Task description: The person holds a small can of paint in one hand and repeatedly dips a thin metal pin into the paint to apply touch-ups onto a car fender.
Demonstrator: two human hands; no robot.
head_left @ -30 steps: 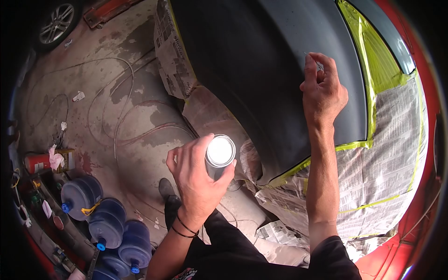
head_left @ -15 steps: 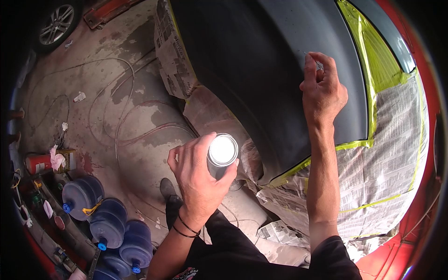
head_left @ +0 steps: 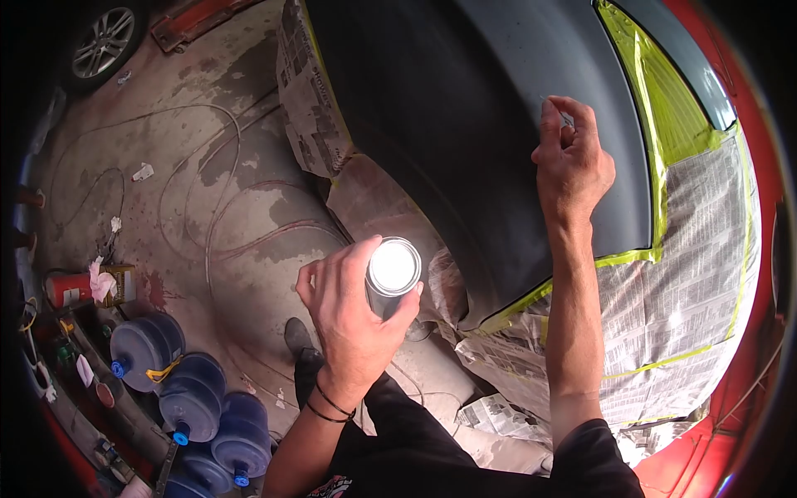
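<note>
My left hand [head_left: 353,299] is wrapped round a small round metal can [head_left: 394,267]. The can's top glares bright white inside a shiny rim, and I cannot tell whether that is a lid or its contents. Above the dark grey car panel [head_left: 465,141], my right hand [head_left: 574,162] is closed in a pinch. Something thin and pale shows at its fingertips, too small to name. Yellow-green tape [head_left: 656,108] runs along the panel's right edge, and newspaper sheets [head_left: 689,241] cover the bodywork beyond it.
Hoses [head_left: 237,178] loop over the stained concrete floor [head_left: 158,199]. Several big blue water bottles [head_left: 191,390] lie at the lower left, near a red can [head_left: 70,290] and a crumpled pink cloth [head_left: 102,284]. A car wheel [head_left: 104,41] stands at the upper left.
Both hands keep nearly the same pose, with only a slight shift in view. Small dark specks seen over the panel near my right fingertips earlier no longer show.
</note>
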